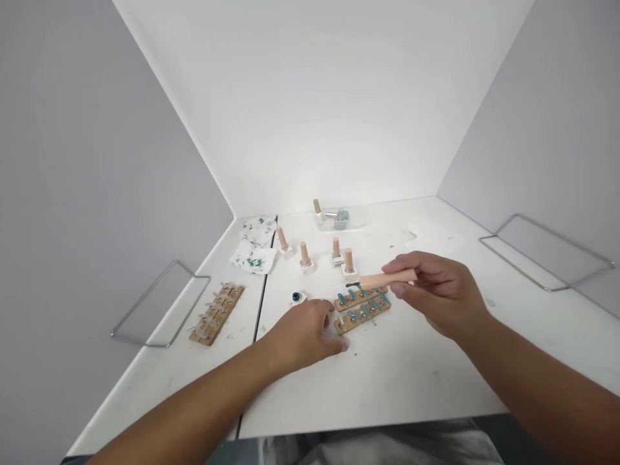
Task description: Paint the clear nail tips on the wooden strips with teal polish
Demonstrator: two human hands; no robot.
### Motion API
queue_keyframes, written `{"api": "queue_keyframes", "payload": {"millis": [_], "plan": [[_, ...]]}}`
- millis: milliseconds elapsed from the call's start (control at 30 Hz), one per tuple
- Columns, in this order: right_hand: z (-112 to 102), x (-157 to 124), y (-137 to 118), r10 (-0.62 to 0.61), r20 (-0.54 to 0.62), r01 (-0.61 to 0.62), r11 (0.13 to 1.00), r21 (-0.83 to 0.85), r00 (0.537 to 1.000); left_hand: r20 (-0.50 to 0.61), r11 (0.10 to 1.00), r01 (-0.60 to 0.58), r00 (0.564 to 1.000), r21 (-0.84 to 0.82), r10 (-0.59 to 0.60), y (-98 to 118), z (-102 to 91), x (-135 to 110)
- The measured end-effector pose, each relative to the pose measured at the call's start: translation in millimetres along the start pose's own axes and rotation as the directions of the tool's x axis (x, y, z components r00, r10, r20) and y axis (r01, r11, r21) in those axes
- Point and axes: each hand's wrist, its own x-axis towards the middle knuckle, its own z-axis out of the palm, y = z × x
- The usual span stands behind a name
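Observation:
My right hand (438, 290) pinches a nail polish brush by its wooden cap (387, 279), the dark bristle tip pointing left over two wooden strips (362, 309) that carry several teal-painted nail tips. My left hand (305, 332) rests on the table with its fingers curled against the left end of those strips, steadying them. Just beyond its fingers stands an open polish bottle (297, 297) with a teal neck.
Several capped polish bottles (305, 257) stand behind the strips. A clear tray (341, 218) holds more bottles at the back. Stained tissues (254, 248) lie at left. Another wooden strip with unpainted tips (216, 313) lies further left. Wire frames (159, 303) (547, 252) flank the table.

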Motion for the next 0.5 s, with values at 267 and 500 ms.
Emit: {"api": "queue_keyframes", "payload": {"millis": [267, 500], "plan": [[12.4, 10.4, 16.9, -0.318, 0.214, 0.360, 0.911, -0.199, 0.923, -0.037, 0.999, -0.035, 0.999, 0.026, 0.036, -1.6, 18.3, 5.9], [17.9, -1.6, 28.3, -0.368, 0.459, 0.502, 0.839, -0.211, 0.808, -0.035, 0.997, -0.069, 0.997, 0.028, 0.070, -8.5, 20.3, 4.2]]}}
